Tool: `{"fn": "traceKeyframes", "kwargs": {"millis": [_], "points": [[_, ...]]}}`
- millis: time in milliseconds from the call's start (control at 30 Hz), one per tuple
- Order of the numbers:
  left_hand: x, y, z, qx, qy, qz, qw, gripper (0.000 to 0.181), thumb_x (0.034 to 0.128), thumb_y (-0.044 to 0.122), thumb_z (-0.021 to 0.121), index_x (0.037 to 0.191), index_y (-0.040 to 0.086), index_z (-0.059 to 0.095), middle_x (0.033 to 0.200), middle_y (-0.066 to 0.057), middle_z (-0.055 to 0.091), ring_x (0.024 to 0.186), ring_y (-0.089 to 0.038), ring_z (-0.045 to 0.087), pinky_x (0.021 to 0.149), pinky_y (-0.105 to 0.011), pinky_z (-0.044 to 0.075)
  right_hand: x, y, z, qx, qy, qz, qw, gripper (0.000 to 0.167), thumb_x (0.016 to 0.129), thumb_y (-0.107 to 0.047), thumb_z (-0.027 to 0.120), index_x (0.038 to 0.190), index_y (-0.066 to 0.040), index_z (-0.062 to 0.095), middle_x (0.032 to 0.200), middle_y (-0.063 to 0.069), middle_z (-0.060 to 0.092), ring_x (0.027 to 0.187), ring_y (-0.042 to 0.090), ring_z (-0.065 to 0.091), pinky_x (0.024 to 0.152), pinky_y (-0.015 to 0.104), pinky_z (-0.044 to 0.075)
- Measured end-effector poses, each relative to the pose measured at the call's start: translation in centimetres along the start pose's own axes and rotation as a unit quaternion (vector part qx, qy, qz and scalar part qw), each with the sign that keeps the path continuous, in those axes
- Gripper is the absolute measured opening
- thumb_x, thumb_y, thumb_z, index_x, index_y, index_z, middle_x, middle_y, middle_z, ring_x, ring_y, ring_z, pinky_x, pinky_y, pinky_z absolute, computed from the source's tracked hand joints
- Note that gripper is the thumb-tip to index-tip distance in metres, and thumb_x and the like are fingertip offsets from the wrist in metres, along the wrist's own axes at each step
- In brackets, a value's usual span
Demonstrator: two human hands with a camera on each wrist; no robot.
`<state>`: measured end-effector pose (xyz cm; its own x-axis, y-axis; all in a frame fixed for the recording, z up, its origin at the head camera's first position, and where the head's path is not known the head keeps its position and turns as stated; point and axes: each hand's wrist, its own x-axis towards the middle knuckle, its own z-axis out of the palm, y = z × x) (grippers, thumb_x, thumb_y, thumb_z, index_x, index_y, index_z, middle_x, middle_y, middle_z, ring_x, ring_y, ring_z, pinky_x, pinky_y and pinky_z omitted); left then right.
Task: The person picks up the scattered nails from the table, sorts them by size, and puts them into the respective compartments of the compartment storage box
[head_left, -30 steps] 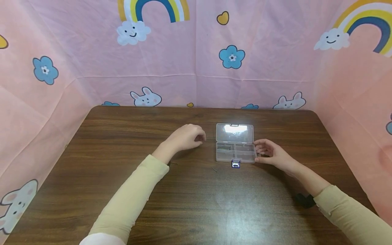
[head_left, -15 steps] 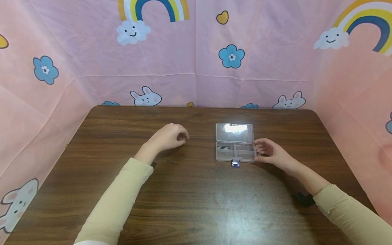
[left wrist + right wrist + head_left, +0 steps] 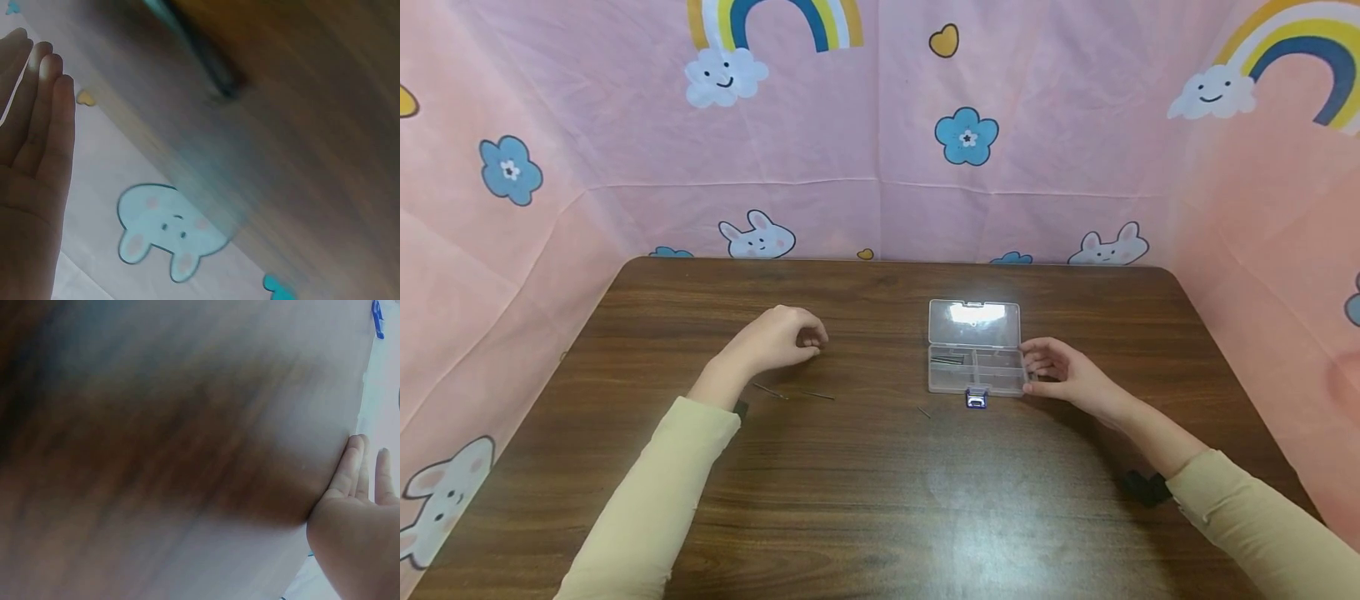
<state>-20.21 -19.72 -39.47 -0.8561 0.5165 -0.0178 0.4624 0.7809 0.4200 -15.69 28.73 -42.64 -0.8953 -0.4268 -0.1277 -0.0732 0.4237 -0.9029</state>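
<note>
A clear plastic compartment box (image 3: 953,381) lies with its lid (image 3: 974,325) raised behind it. Several thin dark rods (image 3: 947,360) rest in its back left compartment. At the box's right side, my right hand (image 3: 1067,377) holds the edge between thumb and fingers; in the right wrist view its fingers (image 3: 350,469) reach along that edge. Well left of the box, my left hand (image 3: 775,337) hovers over the table with bent fingers and nothing visible in it. Three thin dark pieces lie loose: a rod (image 3: 770,390) beside the left wrist, another rod (image 3: 817,395), and a shorter one (image 3: 924,412).
A blue-edged clasp (image 3: 976,399) sticks out at the box's front. The brown wood-grain table (image 3: 865,500) backs onto a pink printed cloth (image 3: 820,142) that also hangs at both sides. A blurred dark strip (image 3: 200,53) crosses the left wrist view.
My left hand has moved left across the table, away from the box, uncovering the rods near its wrist. My right hand and the box have stayed put.
</note>
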Motion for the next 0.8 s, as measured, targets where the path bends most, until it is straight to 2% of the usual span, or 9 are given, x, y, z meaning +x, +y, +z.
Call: {"fn": "traceKeyframes", "kwargs": {"millis": [267,467,800], "points": [[-1.9,-2.2,0.0,-0.025,0.006,-0.010,0.9996,0.012,0.0928,0.003,0.077,0.101,0.011,0.080,0.098,-0.002,0.079,0.083,-0.013,0.067,0.080,-0.036,0.058,-0.1,-0.1,0.0,0.004,0.001,0.001,1.0000,0.057,0.098,-0.005,0.074,0.148,0.004,0.047,0.136,0.025,0.055,0.113,0.008,0.058,0.097,0.011,0.048],[-3.4,-3.5,-0.1,-0.049,0.004,-0.026,0.9984,0.012,0.0933,0.001,0.075,0.100,0.010,0.081,0.094,-0.001,0.078,0.081,-0.011,0.064,0.076,-0.030,0.056,-0.1,-0.1,0.1,0.007,-0.001,-0.002,1.0000,0.057,0.098,-0.004,0.073,0.148,0.005,0.047,0.136,0.024,0.055,0.113,0.008,0.058,0.098,0.011,0.048],[-5.6,-5.0,-0.3,-0.121,-0.015,-0.056,0.9909,0.010,0.0940,0.002,0.075,0.102,0.006,0.080,0.098,-0.005,0.078,0.082,-0.011,0.064,0.074,-0.021,0.057,-0.1,-0.1,0.1,0.005,0.000,0.004,1.0000,0.058,0.099,-0.005,0.074,0.149,0.004,0.046,0.138,0.025,0.055,0.114,0.008,0.058,0.098,0.011,0.048]]}}
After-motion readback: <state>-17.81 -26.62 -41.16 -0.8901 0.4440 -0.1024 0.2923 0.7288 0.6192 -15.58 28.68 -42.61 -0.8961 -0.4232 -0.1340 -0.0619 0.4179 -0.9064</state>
